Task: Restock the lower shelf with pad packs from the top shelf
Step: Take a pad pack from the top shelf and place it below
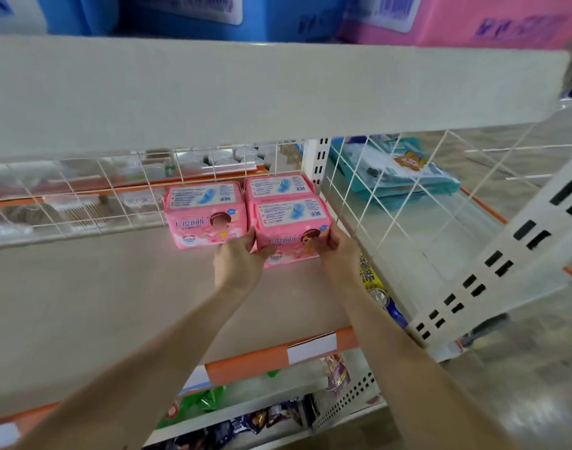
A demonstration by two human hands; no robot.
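Observation:
Three pink pad packs sit at the back right of the lower shelf [99, 303]. I hold the front pink pad pack [291, 225] between both hands: my left hand [237, 261] grips its left side and my right hand [339, 251] grips its right side. Behind it stands a second pink pack [278, 186], and to the left a third pink pack [205, 212]. On the top shelf [245, 89] above, blue packs [180, 14] and a pink pack [456, 21] are partly in view.
A white wire grid [359, 203] walls off the shelf's right side, with teal packages [401, 177] behind it. Another wire grid runs along the back. An orange price rail [278, 355] edges the shelf front. Snack bags [261, 417] fill the shelf below.

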